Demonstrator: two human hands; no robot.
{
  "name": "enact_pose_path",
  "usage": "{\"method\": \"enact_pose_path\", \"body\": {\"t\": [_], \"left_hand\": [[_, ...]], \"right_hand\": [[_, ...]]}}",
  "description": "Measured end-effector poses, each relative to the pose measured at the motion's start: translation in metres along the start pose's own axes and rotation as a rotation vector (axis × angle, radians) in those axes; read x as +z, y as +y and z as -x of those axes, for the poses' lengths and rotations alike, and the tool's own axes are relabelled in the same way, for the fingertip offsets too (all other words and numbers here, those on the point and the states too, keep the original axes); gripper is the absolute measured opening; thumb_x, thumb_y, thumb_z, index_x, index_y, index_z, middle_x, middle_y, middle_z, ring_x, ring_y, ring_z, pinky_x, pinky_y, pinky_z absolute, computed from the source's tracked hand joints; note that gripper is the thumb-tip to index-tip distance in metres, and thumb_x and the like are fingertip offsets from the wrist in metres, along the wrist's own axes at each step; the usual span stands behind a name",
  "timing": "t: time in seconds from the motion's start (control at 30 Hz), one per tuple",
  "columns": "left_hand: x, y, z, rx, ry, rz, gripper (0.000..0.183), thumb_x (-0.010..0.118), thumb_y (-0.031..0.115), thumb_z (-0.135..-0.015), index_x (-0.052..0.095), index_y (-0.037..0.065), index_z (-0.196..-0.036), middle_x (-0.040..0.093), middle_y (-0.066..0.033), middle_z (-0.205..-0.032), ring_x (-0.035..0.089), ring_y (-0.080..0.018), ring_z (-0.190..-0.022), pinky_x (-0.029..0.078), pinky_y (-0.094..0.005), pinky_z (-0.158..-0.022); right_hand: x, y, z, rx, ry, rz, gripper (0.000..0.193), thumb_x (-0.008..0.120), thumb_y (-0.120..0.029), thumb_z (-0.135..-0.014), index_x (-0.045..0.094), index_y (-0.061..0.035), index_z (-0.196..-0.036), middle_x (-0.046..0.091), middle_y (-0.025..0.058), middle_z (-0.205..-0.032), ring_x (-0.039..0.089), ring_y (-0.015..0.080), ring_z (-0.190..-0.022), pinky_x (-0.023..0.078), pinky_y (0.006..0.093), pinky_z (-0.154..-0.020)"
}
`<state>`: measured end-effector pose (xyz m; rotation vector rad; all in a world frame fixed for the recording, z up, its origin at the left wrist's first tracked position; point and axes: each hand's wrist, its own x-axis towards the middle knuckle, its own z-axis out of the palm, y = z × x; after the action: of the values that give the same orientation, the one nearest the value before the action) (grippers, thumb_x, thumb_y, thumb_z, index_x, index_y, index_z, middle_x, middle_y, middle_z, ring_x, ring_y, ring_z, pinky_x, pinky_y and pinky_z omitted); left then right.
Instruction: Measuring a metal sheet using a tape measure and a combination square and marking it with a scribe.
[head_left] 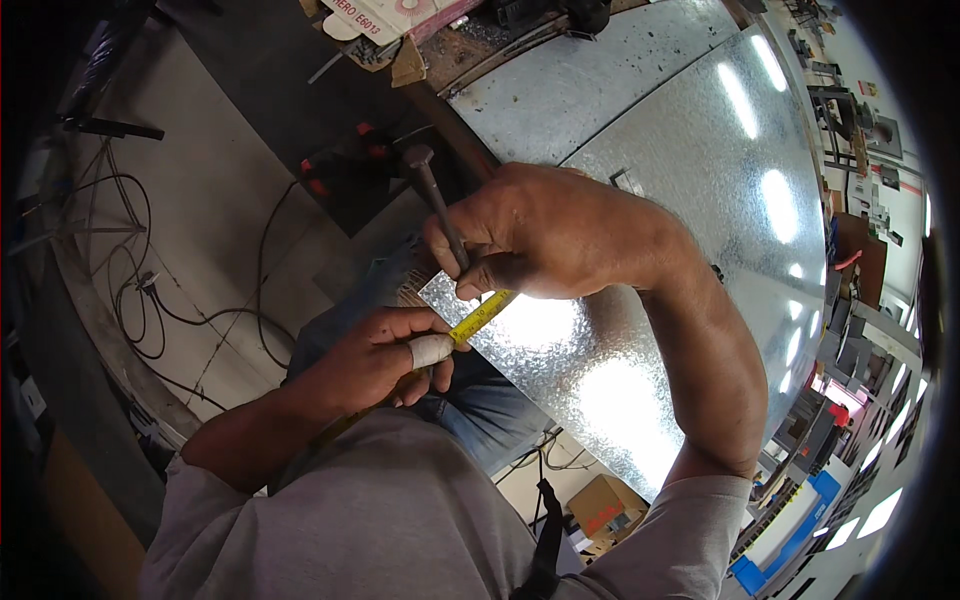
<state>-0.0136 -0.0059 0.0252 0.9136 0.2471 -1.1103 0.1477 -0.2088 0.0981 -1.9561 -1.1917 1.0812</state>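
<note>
My left hand [385,358], a white wrap around one finger, pinches the yellow tape measure [483,318] at the edge of a shiny galvanized metal sheet [560,370]. The tape's blade runs over the sheet toward my right hand [535,228]. That hand is closed around a dark steel punch [437,203] with a broad flat head, tilted with its head up and to the left. The punch's lower end is hidden by my fingers, close to the sheet's corner. Whether my right thumb presses on the tape, I cannot tell.
A workbench [560,95] with a metal top stands ahead, with an open cardboard box [385,20] at its far left. Black cables [215,318] trail over the floor on the left. Another cardboard box [605,508] sits below the sheet's near edge.
</note>
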Motion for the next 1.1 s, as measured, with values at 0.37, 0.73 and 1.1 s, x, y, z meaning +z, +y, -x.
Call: {"method": "enact_pose_path", "body": {"t": [0.37,0.73,1.1], "left_hand": [[-0.0009,-0.0009,-0.0003,0.003,0.001,0.005,0.022,0.049,0.010,-0.108,0.065,0.000,-0.119,0.066,-0.0068,-0.083,0.054,-0.0065,-0.057,0.043,-0.0231,-0.054],[-0.0014,-0.0008,-0.0007,0.020,-0.016,-0.001,0.023,0.047,0.010,-0.108,0.063,-0.001,-0.120,0.067,-0.0088,-0.084,0.054,-0.0082,-0.056,0.044,-0.0241,-0.055],[-0.0017,-0.0014,-0.0011,-0.002,-0.009,0.031,0.021,0.049,0.010,-0.108,0.065,0.001,-0.119,0.066,-0.0059,-0.084,0.053,-0.0056,-0.057,0.043,-0.0219,-0.054]], "right_hand": [[0.0012,0.0022,0.0021,-0.017,-0.002,-0.043,0.013,0.074,-0.008,-0.090,0.064,-0.0062,-0.097,0.059,0.0059,-0.067,0.060,0.0206,-0.066,0.044,0.0387,-0.065],[0.0003,0.0014,0.0017,-0.006,-0.005,-0.068,0.012,0.073,-0.006,-0.090,0.063,-0.0054,-0.098,0.059,0.0050,-0.068,0.059,0.0182,-0.066,0.044,0.0378,-0.066],[0.0000,0.0000,0.0014,0.006,-0.025,-0.079,0.012,0.073,-0.008,-0.090,0.062,-0.0068,-0.094,0.058,0.0058,-0.069,0.060,0.0208,-0.068,0.044,0.0392,-0.066]]}}
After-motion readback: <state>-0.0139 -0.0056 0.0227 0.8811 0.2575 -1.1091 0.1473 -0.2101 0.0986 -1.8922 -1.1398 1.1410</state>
